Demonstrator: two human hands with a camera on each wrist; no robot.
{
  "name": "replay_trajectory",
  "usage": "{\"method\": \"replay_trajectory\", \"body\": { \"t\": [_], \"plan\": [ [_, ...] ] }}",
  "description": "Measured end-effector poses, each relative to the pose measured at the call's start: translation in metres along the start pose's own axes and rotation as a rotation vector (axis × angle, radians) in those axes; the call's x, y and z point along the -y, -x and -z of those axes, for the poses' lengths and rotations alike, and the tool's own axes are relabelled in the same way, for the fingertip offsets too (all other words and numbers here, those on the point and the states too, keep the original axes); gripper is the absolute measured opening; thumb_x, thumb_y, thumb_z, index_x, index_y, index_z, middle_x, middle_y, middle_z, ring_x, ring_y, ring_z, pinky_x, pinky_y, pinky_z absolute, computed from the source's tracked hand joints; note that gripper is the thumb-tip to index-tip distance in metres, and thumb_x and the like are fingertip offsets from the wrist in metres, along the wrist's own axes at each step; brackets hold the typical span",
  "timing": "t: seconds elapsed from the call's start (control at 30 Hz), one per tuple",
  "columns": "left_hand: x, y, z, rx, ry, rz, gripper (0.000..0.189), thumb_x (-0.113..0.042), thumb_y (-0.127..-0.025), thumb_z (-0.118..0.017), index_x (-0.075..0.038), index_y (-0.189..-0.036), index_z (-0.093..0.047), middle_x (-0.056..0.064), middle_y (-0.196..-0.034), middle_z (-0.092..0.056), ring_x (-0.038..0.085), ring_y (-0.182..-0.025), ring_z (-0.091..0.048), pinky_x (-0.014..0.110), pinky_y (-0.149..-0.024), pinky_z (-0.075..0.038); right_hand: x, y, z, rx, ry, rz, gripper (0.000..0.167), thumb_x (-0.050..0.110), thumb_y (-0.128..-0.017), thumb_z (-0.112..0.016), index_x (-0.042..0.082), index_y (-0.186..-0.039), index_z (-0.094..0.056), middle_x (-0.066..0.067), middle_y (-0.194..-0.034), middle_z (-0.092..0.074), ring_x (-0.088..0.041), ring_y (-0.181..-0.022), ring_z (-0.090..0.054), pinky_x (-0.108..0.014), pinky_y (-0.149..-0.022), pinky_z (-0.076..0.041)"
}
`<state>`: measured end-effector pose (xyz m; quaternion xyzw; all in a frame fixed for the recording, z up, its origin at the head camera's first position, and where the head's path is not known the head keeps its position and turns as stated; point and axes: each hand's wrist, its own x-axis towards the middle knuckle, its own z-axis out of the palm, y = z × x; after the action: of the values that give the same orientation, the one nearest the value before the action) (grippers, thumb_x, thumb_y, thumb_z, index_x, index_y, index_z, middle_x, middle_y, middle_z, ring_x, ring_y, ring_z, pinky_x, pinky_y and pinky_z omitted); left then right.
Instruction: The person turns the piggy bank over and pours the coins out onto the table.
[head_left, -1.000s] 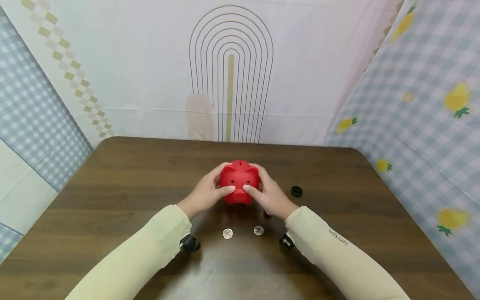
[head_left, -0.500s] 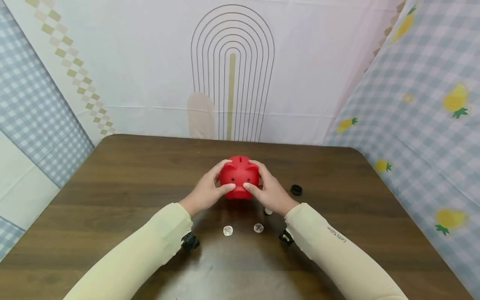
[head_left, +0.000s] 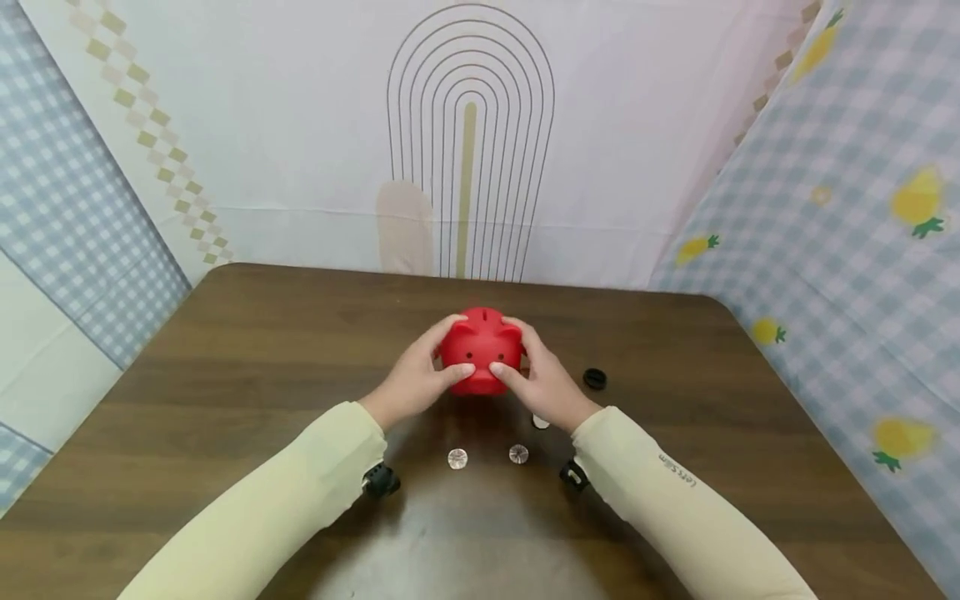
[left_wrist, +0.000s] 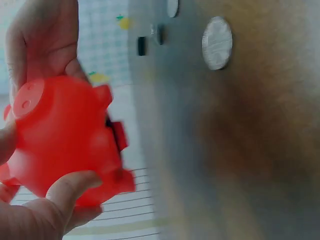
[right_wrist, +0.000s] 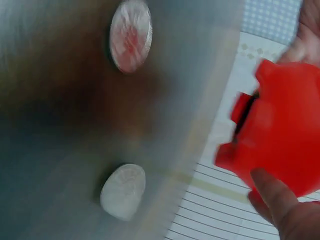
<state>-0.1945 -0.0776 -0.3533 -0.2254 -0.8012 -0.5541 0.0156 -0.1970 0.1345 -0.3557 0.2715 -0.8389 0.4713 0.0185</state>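
Note:
A red piggy bank (head_left: 482,354) faces me between both hands, its coin slot on top. My left hand (head_left: 416,375) grips its left side and my right hand (head_left: 546,383) its right side, thumbs beside the snout. Both wrist views show the bank held off the table, with a dark opening (left_wrist: 114,131) on its underside between the feet. Two silver coins, one on the left (head_left: 457,458) and one on the right (head_left: 518,453), lie on the table in front of it. Another coin (head_left: 541,422) is partly hidden by my right hand.
A round black cap (head_left: 595,379) lies on the brown wooden table (head_left: 300,333), right of my right hand. Patterned cloth (head_left: 315,125) hangs behind the table, and checked cloth (head_left: 825,250) hangs at its right side.
The piggy bank and both hands have shifted slightly up and away, still held the same way. More of the coin by my right hand shows. The head view has shifted a little.

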Motion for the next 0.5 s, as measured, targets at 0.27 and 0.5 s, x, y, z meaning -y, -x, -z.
{"method": "replay_trajectory", "body": {
  "t": [0.27, 0.5],
  "plan": [
    [0.0004, 0.0021, -0.0023, -0.04, 0.005, -0.115, 0.066, -0.002, -0.084, -0.071, -0.012, -0.142, -0.042, 0.012, -0.155, -0.026, 0.034, -0.135, -0.036, 0.046, -0.096, -0.048, -0.0014, 0.0015, 0.0017, -0.076, 0.067, 0.17, 0.071, 0.014, -0.089, -0.067, 0.008, -0.147, -0.027, -0.015, -0.151, -0.031, -0.033, -0.127, -0.046, -0.048, -0.094, -0.05],
    [0.0067, -0.0049, 0.0008, 0.021, -0.056, 0.008, 0.066, -0.009, -0.086, -0.071, -0.012, -0.144, -0.04, 0.012, -0.15, -0.037, 0.032, -0.135, -0.039, 0.046, -0.098, -0.048, -0.0089, -0.0041, -0.0022, 0.0, 0.034, -0.001, 0.067, 0.019, -0.092, -0.064, 0.011, -0.147, -0.026, -0.013, -0.143, -0.041, -0.03, -0.123, -0.05, -0.044, -0.094, -0.051]
  ]
}}
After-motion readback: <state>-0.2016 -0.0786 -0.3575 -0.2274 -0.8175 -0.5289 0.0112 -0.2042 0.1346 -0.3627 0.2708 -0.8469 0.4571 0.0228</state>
